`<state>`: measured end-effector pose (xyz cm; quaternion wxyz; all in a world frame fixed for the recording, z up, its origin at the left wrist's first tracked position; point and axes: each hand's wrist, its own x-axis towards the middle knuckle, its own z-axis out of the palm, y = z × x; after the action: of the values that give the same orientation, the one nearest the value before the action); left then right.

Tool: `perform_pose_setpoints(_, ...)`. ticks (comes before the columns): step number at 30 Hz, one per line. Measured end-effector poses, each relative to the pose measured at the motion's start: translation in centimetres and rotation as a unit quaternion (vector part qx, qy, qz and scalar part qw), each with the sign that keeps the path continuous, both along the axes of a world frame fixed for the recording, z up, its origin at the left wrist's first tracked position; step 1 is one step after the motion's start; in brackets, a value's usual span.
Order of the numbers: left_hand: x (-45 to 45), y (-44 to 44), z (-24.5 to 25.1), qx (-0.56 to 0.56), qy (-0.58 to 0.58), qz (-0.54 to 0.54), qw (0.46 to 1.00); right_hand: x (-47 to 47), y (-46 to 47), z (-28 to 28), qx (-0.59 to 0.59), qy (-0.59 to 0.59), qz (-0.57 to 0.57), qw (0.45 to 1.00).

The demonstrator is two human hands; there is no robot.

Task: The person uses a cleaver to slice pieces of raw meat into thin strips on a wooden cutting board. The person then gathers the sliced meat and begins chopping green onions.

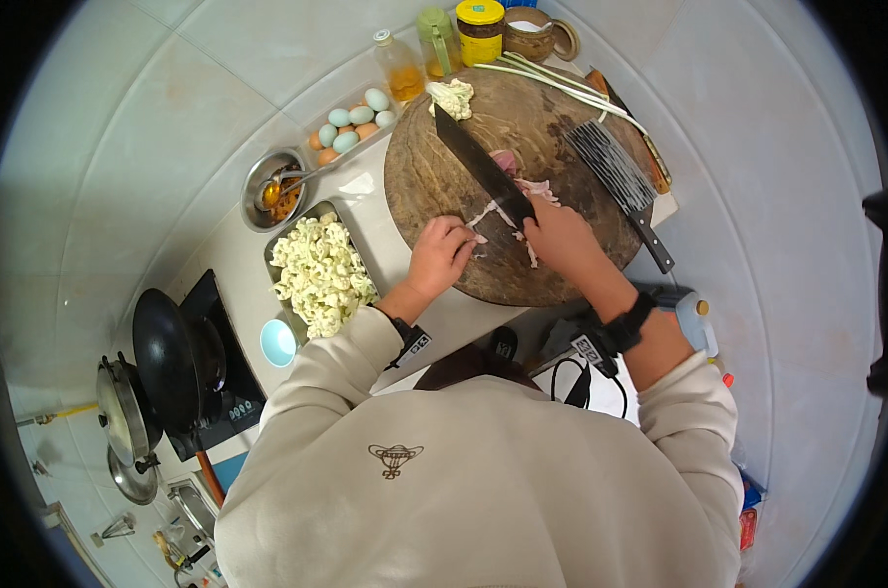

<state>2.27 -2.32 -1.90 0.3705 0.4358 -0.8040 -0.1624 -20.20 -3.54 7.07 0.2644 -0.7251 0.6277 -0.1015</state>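
In my right hand is the handle of a long dark kitchen knife, its blade slanting up and left over a round wooden chopping block. My left hand pinches a small pale strip of raw meat at the block's lower left. More cut strips and a pinker piece of meat lie beside the blade. A cauliflower piece rests near the block's upper edge, under the knife tip's far side. White-green stalks lie across the top right of the block.
A cleaver lies on the block's right. Left of it stand a tray of cauliflower florets, a light blue bowl, a steel bowl with spoons and an egg container. A black wok sits on the cooktop; jars line the wall.
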Motion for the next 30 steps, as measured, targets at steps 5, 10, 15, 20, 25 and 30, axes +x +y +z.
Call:
perform_pose_setpoints(5,0.2,0.4,0.2,0.041,0.048,0.034,0.997,-0.9,3.7,1.9,-0.005,0.017,0.062,0.998)
perform_pose_setpoints(10,0.4,-0.4,-0.1,-0.033,-0.047,-0.027,0.998,-0.4,4.7,1.2,0.01,0.015,0.095,0.995)
perform_pose_setpoints(15,0.3,-0.7,-0.8,-0.068,-0.048,-0.033,0.996,0.3,3.4,-0.1,0.022,0.003,0.1,0.995)
perform_pose_setpoints(20,0.2,-0.9,-0.7,-0.078,-0.047,-0.056,0.994,5.0,-0.2,-2.2,0.01,-0.019,0.101,0.995)
perform_pose_setpoints(25,0.5,-0.5,0.3,-0.067,-0.059,-0.077,0.993,3.4,-1.0,-2.9,-0.026,-0.048,0.055,0.997)
perform_pose_setpoints(30,1.7,-0.7,2.1,0.01,-0.047,-0.021,0.999,-1.2,-0.3,0.4,0.001,-0.035,0.014,0.999)
